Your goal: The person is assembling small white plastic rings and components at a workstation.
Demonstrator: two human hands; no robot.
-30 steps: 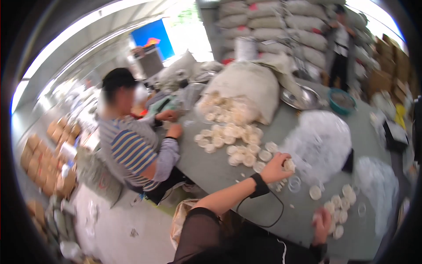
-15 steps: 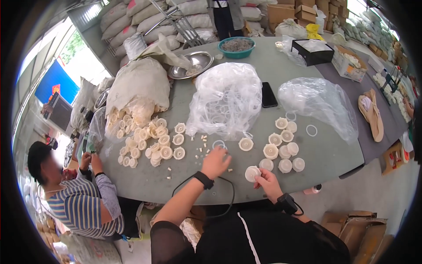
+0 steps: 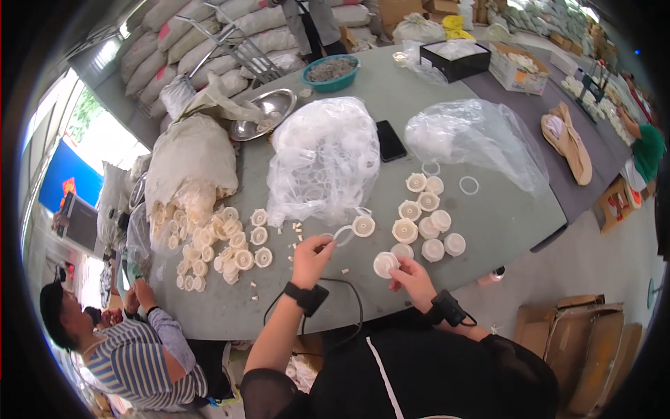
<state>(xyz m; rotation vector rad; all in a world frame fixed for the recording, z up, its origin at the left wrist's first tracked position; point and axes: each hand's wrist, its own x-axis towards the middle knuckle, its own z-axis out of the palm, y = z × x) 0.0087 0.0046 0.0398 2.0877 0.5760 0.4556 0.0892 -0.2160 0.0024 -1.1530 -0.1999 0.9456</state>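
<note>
My left hand (image 3: pixel 310 262) is closed in a pinch on a thin translucent ring (image 3: pixel 346 228), raised at the near middle of the table. To its right, my right hand (image 3: pixel 414 282) grips a round cream plastic cap (image 3: pixel 385 265) by its edge, flat face up; the fingertips hide part of its rim. A single cap (image 3: pixel 363 225) lies just beyond the ring. Several similar caps (image 3: pixel 433 249) sit in a group beyond my right hand. Tiny cream plugs (image 3: pixel 297 228) are scattered past my left hand. A bulging clear bag (image 3: pixel 324 160) full of rings stands farther back.
At left, a sack (image 3: pixel 192 157) spills caps (image 3: pixel 230 241) onto the table. Behind lie a phone (image 3: pixel 391 141), a clear plastic bag (image 3: pixel 474 140), a metal bowl (image 3: pixel 265 115) and a teal basin (image 3: pixel 331 85). A co-worker in stripes (image 3: pixel 139 359) sits at left. A black cable (image 3: pixel 359 300) loops near me.
My left hand has closed on the ring and lifted it from the table. My right hand still holds the cap. The whole view has shifted and tilted.
</note>
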